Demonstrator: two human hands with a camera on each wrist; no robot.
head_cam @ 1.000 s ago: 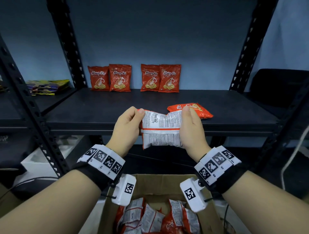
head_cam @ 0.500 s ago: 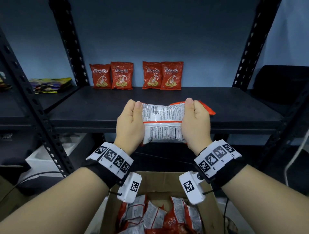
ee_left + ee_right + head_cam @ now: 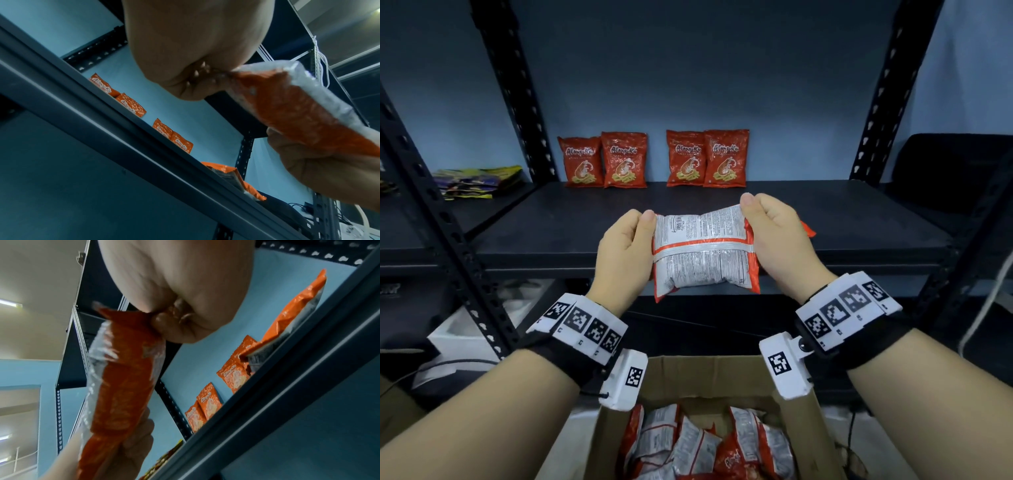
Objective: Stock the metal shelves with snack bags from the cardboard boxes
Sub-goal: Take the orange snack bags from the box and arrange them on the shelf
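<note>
Both hands hold one red snack bag (image 3: 703,251) by its top corners, silver printed back toward me, in front of the black metal shelf (image 3: 551,226). My left hand (image 3: 628,245) pinches the left corner, my right hand (image 3: 770,236) the right one. The wrist views show its orange front (image 3: 292,104) (image 3: 125,382). Several matching bags (image 3: 654,159) stand against the back wall. Another bag (image 3: 807,230) lies flat on the shelf, mostly hidden behind my right hand. Below, the open cardboard box (image 3: 801,421) holds several more bags (image 3: 698,445).
Black perforated uprights (image 3: 441,219) (image 3: 880,92) frame the shelf bay. A neighbouring shelf at left carries a flat stack of multicoloured bags (image 3: 477,178). A white cable (image 3: 989,301) hangs at the right.
The held bag and both hands rose and moved forward toward the shelf, covering most of the flat-lying bag. My thumbs shifted up to the bag's top corners.
</note>
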